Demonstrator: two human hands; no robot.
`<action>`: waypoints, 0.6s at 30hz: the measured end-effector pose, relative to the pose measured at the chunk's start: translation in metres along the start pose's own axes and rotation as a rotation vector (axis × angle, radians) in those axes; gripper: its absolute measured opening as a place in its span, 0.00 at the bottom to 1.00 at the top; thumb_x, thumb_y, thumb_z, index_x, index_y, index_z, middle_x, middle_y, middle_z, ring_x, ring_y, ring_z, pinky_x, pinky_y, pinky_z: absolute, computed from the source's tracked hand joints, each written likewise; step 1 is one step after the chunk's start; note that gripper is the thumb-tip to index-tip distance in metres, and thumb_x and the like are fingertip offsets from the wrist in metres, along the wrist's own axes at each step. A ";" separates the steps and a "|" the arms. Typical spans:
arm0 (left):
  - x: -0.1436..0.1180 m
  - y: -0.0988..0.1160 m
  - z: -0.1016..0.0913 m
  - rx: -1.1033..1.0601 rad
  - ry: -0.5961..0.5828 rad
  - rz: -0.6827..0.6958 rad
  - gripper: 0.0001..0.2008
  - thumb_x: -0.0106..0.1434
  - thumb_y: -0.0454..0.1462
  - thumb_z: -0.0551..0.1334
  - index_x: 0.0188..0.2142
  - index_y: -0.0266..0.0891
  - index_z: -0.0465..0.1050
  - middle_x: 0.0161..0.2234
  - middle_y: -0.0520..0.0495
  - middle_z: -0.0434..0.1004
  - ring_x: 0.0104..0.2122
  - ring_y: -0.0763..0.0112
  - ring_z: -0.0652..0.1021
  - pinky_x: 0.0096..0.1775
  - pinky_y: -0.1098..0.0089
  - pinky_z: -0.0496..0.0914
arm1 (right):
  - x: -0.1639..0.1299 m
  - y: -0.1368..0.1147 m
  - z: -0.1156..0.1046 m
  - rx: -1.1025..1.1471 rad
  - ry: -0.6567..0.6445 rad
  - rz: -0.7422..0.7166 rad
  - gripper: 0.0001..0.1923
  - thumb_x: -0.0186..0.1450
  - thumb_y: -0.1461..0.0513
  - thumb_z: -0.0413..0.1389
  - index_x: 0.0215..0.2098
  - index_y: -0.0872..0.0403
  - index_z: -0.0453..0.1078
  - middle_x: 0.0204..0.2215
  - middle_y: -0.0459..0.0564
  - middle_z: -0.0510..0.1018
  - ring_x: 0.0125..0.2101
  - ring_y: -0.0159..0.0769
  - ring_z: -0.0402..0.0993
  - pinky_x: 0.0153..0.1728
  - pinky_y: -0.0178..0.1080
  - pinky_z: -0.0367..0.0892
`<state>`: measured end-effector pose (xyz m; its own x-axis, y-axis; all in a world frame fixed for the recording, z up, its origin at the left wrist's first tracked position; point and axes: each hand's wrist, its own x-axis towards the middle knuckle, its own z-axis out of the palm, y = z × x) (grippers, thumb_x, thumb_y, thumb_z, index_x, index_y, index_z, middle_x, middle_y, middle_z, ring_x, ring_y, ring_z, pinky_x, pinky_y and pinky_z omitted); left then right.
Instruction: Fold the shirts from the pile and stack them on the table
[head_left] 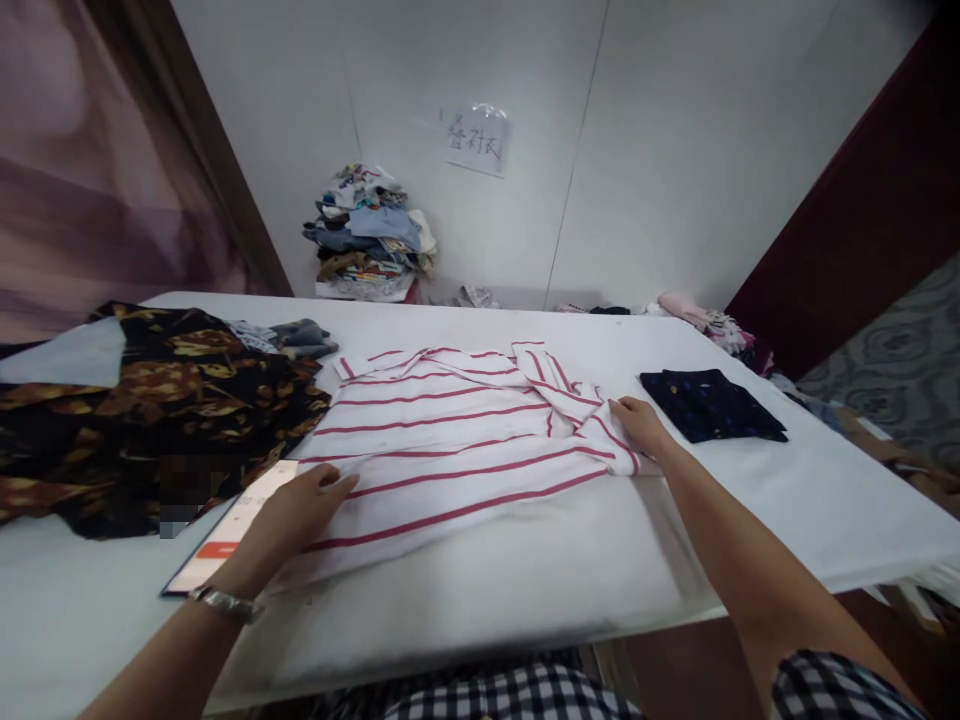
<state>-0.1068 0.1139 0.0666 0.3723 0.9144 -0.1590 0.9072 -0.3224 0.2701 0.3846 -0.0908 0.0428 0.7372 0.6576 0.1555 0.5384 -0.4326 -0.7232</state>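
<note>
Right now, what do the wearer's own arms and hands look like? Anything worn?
Both forearms are bare. The left hand has a silver metal watch band at the wrist. The right hand shows no rings or wristwear. A black-and-white checked garment shows at the bottom edge, near the right upper arm and across the torso.
</note>
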 end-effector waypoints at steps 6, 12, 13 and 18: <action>0.011 0.007 -0.008 -0.033 0.013 0.038 0.31 0.59 0.57 0.48 0.47 0.39 0.73 0.42 0.38 0.79 0.41 0.52 0.78 0.40 0.61 0.68 | 0.012 -0.023 -0.008 -0.189 0.016 -0.119 0.23 0.59 0.48 0.54 0.45 0.53 0.74 0.36 0.54 0.79 0.36 0.43 0.73 0.38 0.40 0.63; 0.021 0.019 0.006 -0.043 -0.055 0.091 0.26 0.56 0.50 0.53 0.46 0.36 0.74 0.43 0.35 0.79 0.44 0.49 0.78 0.43 0.60 0.69 | 0.023 -0.072 0.033 -0.259 -0.157 -0.351 0.15 0.58 0.53 0.58 0.39 0.51 0.75 0.42 0.55 0.79 0.44 0.47 0.71 0.45 0.42 0.62; 0.021 0.019 0.008 -0.061 -0.033 0.117 0.25 0.55 0.49 0.54 0.45 0.36 0.74 0.43 0.36 0.79 0.45 0.50 0.77 0.44 0.61 0.68 | 0.025 -0.078 0.044 -0.234 -0.175 -0.332 0.11 0.56 0.55 0.60 0.35 0.51 0.75 0.38 0.55 0.79 0.42 0.47 0.72 0.44 0.42 0.62; 0.018 0.013 0.012 -0.080 0.049 0.110 0.21 0.54 0.48 0.54 0.40 0.39 0.76 0.40 0.39 0.81 0.42 0.54 0.79 0.42 0.63 0.69 | 0.053 -0.096 0.074 -0.062 -0.148 -0.223 0.07 0.53 0.58 0.61 0.21 0.53 0.71 0.24 0.49 0.77 0.33 0.42 0.73 0.37 0.39 0.64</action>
<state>-0.0861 0.1236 0.0557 0.4568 0.8861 -0.0781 0.8423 -0.4026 0.3585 0.3421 0.0315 0.0711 0.5325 0.8216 0.2033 0.7081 -0.3008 -0.6388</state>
